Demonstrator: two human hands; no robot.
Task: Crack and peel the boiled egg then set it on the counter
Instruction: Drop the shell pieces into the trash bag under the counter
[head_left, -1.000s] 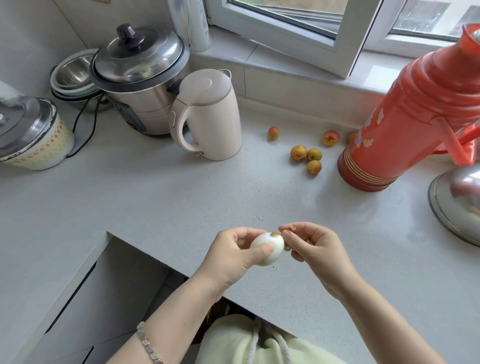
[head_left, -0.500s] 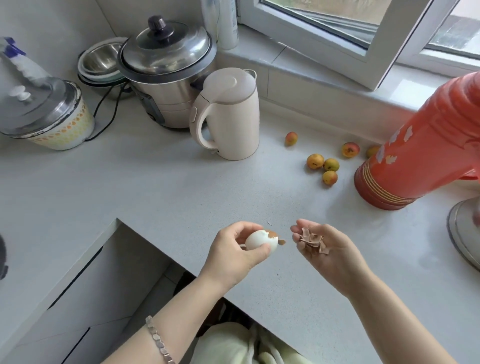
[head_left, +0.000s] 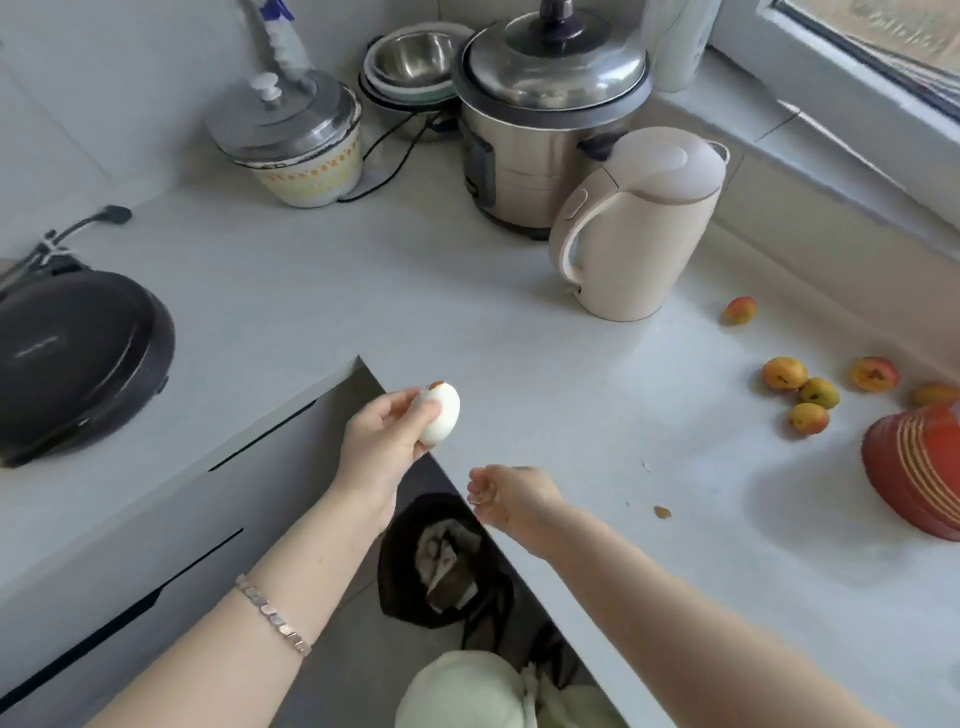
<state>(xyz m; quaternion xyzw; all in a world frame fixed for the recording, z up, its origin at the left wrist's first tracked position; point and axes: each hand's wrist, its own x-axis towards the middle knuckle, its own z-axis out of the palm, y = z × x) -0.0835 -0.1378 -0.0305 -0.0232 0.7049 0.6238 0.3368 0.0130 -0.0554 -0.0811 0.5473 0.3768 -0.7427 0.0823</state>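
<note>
My left hand (head_left: 382, 441) holds the boiled egg (head_left: 440, 414) up near the counter's inner corner. The egg is white and almost bare, with one small brown bit of shell left at its top. My right hand (head_left: 511, 499) is cupped palm-down at the counter edge, with brown shell bits (head_left: 483, 498) showing at its fingers, right above a black bin (head_left: 441, 561) on the floor. A small shell crumb (head_left: 662, 512) lies on the grey counter (head_left: 571, 415) to the right of that hand.
A cream kettle (head_left: 636, 228), a steel cooker (head_left: 545, 119) and a lidded pot (head_left: 296, 140) stand at the back. Several apricots (head_left: 800, 395) and a red thermos base (head_left: 919, 467) are at the right. A black pan lid (head_left: 72, 358) is at the left.
The view has swung left and down. My right hand turned from palm-up with the shells to palm-down over the bin. My left hand lifted the egg away to the left.
</note>
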